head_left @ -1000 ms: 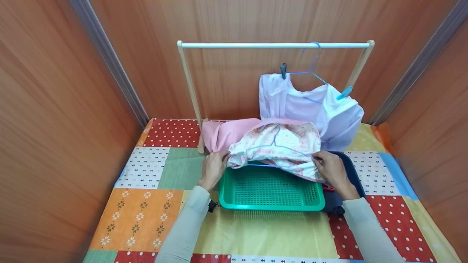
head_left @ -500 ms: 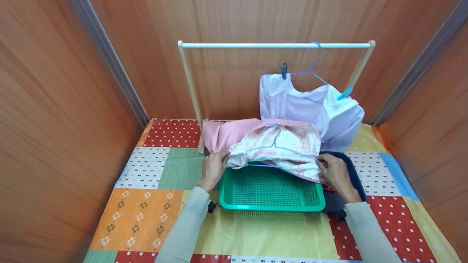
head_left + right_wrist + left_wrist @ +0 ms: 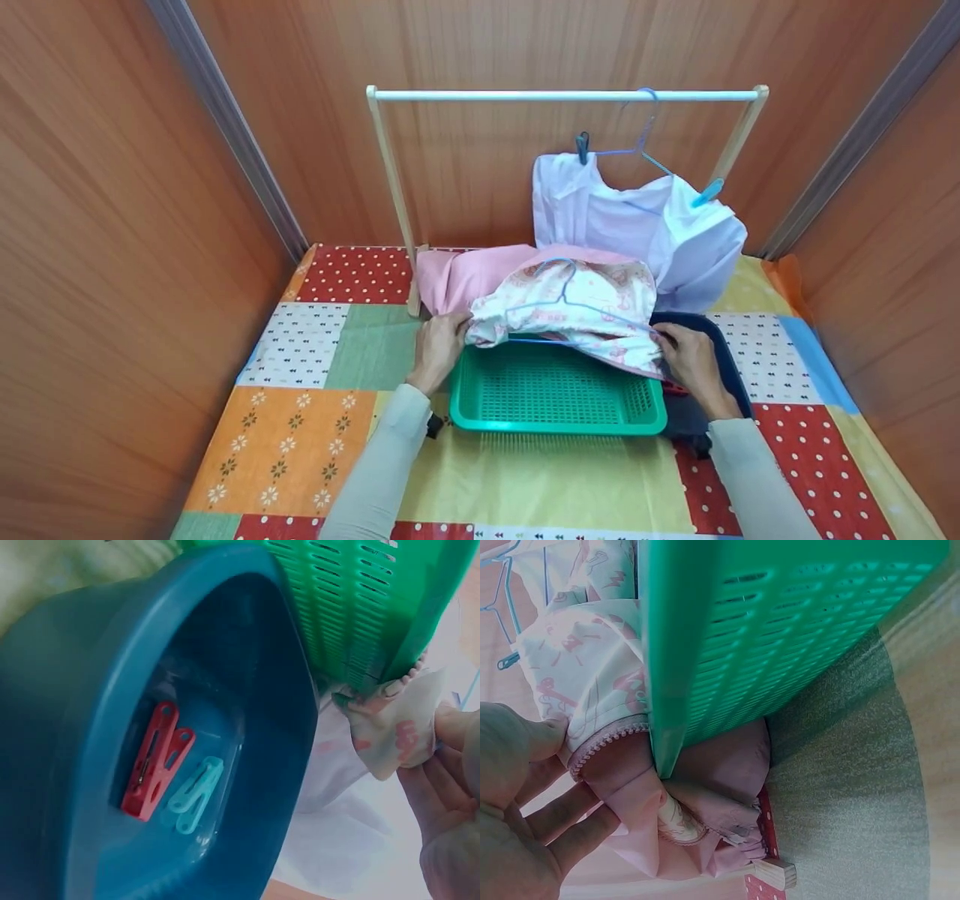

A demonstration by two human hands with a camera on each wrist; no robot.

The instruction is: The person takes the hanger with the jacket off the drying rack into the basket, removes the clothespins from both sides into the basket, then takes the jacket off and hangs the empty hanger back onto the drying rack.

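Note:
A pink jacket with a white, pink-printed lining (image 3: 600, 289) lies spread over the back of the green basket (image 3: 559, 427). On the lining rests a blue hanger (image 3: 562, 298), its hook toward the rack. My left hand (image 3: 437, 349) pinches the garment's left edge between thumb and fingers; zipper teeth (image 3: 607, 742) show there in the left wrist view. My right hand (image 3: 688, 360) pinches the lining's right edge, beside the hanger's right end. Whether that hand also touches the hanger, I cannot tell.
Behind stands a rack with a white bar (image 3: 487, 96). A white shirt (image 3: 622, 225) hangs from it on a hanger, with a dark clothespin (image 3: 582, 148) and a blue one (image 3: 708, 192). A dark blue basin (image 3: 112, 727) holds a red clothespin (image 3: 156, 761) and a light-blue one (image 3: 196, 795).
My right hand has shifted slightly to the right, and more of the hanger's right end shows beside it. My left hand has hardly moved.

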